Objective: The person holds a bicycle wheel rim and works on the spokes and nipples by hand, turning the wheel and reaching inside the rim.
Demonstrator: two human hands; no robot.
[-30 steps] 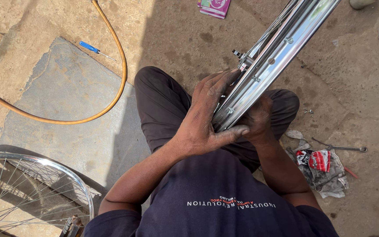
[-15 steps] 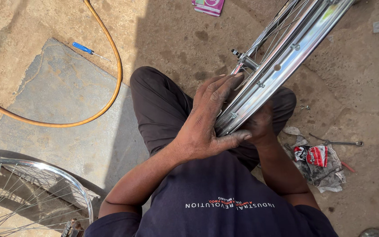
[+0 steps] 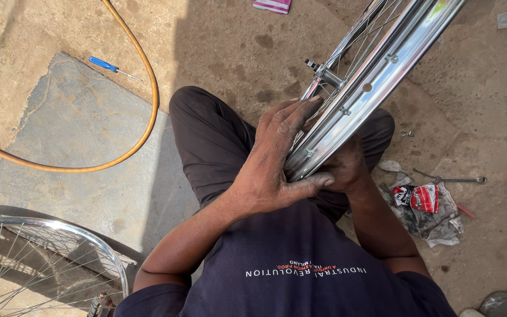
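A shiny chromed bicycle wheel rim with thin wire spokes (image 3: pixel 377 76) is held upright across the seated person's lap, its lower edge resting between the knees and its upper part running out of the top right of the view. The left hand (image 3: pixel 277 158) is laid flat against the near side of the rim, fingers together and stretched up along the spokes, the thumb hooked under the rim's edge. The right hand (image 3: pixel 344 167) is closed around the rim from behind; how firmly it is clamped cannot be told, since most of it is hidden in shadow.

A slip could be caused by the smooth metal sliding over the trousers, and a fingertip might be pinched between spokes if the wheel were turned. The loose small nuts (image 3: pixel 407 135) on the ground could be scattered by a shifted foot.

Compared with half a second earlier, the rim is seen tilted slightly further right, while both hands are kept in the same grip.
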